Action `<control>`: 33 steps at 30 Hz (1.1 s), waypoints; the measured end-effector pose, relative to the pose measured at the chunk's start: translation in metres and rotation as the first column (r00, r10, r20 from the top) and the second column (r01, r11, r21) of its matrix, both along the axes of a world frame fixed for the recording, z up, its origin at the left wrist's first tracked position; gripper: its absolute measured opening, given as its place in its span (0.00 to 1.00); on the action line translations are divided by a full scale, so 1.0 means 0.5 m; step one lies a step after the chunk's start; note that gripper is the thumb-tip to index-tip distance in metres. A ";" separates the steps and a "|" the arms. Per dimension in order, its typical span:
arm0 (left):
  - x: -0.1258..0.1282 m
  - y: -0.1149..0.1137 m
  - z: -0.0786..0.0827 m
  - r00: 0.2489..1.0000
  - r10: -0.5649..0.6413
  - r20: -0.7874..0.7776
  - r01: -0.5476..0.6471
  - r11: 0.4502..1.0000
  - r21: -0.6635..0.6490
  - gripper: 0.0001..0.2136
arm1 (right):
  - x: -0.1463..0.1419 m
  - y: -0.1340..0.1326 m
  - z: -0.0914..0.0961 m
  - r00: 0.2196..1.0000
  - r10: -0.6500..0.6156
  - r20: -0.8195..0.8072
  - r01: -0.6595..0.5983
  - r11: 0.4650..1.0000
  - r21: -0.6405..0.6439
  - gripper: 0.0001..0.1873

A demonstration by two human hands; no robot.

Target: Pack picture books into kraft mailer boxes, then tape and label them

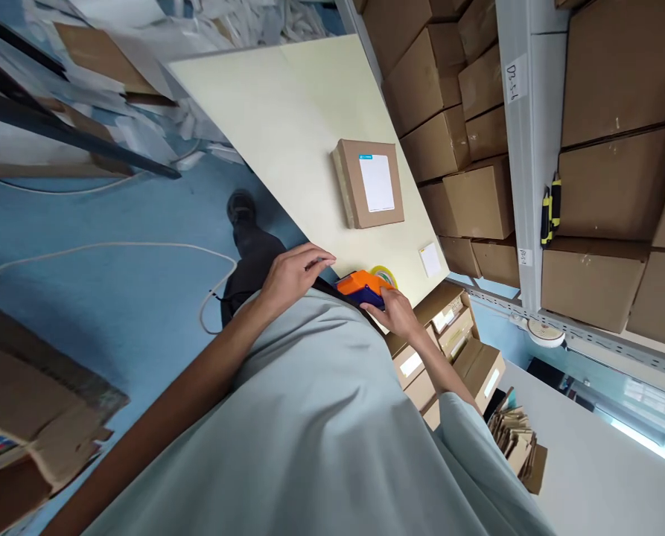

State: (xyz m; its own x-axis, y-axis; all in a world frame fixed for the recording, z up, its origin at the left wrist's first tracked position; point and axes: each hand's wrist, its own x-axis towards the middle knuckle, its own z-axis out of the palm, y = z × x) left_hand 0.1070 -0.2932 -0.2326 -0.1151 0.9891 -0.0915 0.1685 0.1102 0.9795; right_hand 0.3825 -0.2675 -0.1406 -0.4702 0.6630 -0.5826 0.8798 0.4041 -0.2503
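Shelf tag point(511, 80): "D2-", rest unclear

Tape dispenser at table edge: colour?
Orange body, blue handle on the plastic tape dispenser; head view.

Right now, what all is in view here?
cream flat table: one, cream, ahead.
brown cardboard box with white label: one, brown, mid-table.
orange and blue tape dispenser: one, orange-blue, table's near edge.
small white paper slip: one, white, table's right edge.
brown cardboard cartons: many, brown, grey metal shelving at right.
yellow and black tool: one, yellow-black, on shelf post.
white cable: one, white, blue floor.
left hand: one, fingers resting on table edge, empty.
right hand: one, fingers gripping dispenser.
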 end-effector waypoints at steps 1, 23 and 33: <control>0.000 0.005 -0.010 1.000 0.018 -0.007 -0.018 1.000 -0.014 0.15 | 0.010 -0.003 0.000 0.999 -0.017 0.029 0.017 1.000 -0.007 0.23; 0.002 0.205 -0.171 0.975 0.215 -0.063 -0.219 0.973 -0.075 0.07 | -0.088 0.067 -0.135 0.930 -0.133 0.343 0.099 0.989 0.113 0.33; 0.051 0.248 -0.229 0.972 0.215 -0.098 -0.216 0.976 -0.007 0.06 | -0.081 0.021 -0.233 0.936 -0.303 0.179 0.232 0.913 0.335 0.26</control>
